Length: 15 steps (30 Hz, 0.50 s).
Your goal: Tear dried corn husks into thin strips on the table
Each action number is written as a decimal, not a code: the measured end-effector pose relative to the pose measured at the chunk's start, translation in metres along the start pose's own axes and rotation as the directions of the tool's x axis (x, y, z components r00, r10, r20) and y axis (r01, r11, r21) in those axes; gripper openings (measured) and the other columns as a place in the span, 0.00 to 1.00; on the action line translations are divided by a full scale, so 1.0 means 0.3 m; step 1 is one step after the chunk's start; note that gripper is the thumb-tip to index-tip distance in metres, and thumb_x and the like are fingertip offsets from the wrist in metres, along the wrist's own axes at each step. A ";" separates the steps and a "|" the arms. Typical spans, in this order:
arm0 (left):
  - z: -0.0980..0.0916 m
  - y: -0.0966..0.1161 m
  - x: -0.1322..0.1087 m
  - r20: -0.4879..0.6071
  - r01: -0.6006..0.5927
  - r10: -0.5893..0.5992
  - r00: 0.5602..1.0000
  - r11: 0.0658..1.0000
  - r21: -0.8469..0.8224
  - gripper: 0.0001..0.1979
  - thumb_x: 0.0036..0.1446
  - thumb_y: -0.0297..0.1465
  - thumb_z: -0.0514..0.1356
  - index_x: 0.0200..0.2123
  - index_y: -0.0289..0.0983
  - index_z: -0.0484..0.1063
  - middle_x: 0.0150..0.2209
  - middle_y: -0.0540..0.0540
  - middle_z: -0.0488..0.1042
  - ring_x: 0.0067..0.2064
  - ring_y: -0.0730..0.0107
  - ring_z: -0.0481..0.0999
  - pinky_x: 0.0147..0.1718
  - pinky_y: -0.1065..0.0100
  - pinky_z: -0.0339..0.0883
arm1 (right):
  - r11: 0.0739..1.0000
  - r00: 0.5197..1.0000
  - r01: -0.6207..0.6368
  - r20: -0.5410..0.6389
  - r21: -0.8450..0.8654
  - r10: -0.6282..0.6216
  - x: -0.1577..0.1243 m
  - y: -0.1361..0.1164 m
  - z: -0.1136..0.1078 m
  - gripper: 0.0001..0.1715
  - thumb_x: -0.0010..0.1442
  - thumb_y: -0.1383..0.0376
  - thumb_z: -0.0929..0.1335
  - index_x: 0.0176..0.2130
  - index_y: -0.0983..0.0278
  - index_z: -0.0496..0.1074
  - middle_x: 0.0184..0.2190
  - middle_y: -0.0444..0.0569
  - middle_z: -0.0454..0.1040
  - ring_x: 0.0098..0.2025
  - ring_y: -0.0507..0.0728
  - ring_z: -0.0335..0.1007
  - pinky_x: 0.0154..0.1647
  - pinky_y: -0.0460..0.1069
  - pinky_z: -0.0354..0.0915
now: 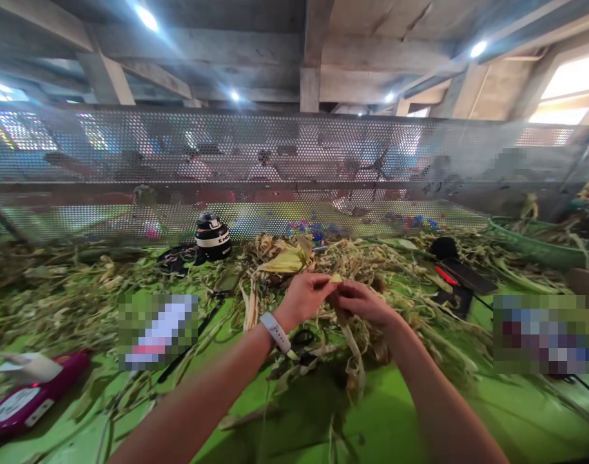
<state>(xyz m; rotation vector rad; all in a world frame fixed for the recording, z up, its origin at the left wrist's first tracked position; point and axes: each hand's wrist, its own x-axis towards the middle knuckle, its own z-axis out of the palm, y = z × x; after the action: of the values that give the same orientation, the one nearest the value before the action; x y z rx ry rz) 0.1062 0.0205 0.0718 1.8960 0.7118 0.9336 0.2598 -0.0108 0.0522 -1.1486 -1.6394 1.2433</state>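
My left hand (305,298), with a white band (274,330) at its wrist, and my right hand (365,301) meet fingertip to fingertip over the green table. Between the pinched fingers is a pale, withered leaf (353,351), whose long limp end hangs below my right hand; a small yellow-green tip shows above. The fingers of both hands are closed on it, and the exact grip is partly hidden. Just beyond my left hand lies a broader yellow-green leaf (285,259) on a heap of withered leaves (357,258). Below the hands is a dark ring-shaped thing (304,336).
A black-and-white jar-like container (212,237) stands before the perforated metal screen (275,148). At left lies a magenta device (38,390) with white paper; at right, a dark flat object (468,276) and a green basket (536,241). People sit behind the screen.
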 end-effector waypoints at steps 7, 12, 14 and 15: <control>-0.099 -0.013 -0.081 -0.285 0.158 -0.219 0.933 0.962 -0.222 0.15 0.48 0.41 0.60 0.29 0.35 0.76 0.23 0.50 0.71 0.25 0.74 0.68 0.18 0.77 0.56 | 0.977 0.989 0.036 0.145 -0.211 -0.005 -0.010 -0.025 0.026 0.19 0.54 0.54 0.66 0.22 0.66 0.63 0.18 0.37 0.54 0.21 0.46 0.48 0.20 0.42 0.46; -0.172 -0.028 -0.127 -0.361 0.194 -0.399 0.843 0.851 -0.488 0.18 0.45 0.43 0.62 0.35 0.36 0.76 0.29 0.48 0.76 0.24 0.75 0.71 0.17 0.78 0.55 | 0.975 0.993 0.030 0.121 -0.222 -0.003 -0.003 -0.014 0.054 0.23 0.55 0.50 0.64 0.26 0.68 0.70 0.18 0.39 0.58 0.21 0.47 0.50 0.20 0.43 0.48; -0.184 -0.033 -0.147 -0.302 0.228 -0.420 0.856 0.830 -0.509 0.18 0.44 0.42 0.63 0.36 0.36 0.76 0.31 0.47 0.77 0.23 0.76 0.71 0.17 0.77 0.55 | 0.974 0.992 0.036 0.127 -0.222 -0.008 0.001 -0.008 0.073 0.24 0.55 0.49 0.64 0.26 0.68 0.70 0.18 0.39 0.58 0.21 0.47 0.50 0.20 0.43 0.48; -0.186 -0.035 -0.157 -0.249 0.252 -0.412 0.877 0.834 -0.491 0.18 0.44 0.42 0.64 0.35 0.36 0.76 0.31 0.47 0.77 0.23 0.76 0.72 0.17 0.77 0.56 | 0.974 0.989 0.043 0.147 -0.222 -0.010 0.002 -0.007 0.082 0.24 0.55 0.49 0.64 0.26 0.68 0.70 0.18 0.39 0.57 0.21 0.46 0.50 0.20 0.43 0.48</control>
<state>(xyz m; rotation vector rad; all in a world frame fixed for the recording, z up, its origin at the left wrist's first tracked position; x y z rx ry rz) 0.0330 0.0145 0.0658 1.1615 0.9151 1.0995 0.2362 -0.0173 0.0486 -1.1897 -1.9379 1.1700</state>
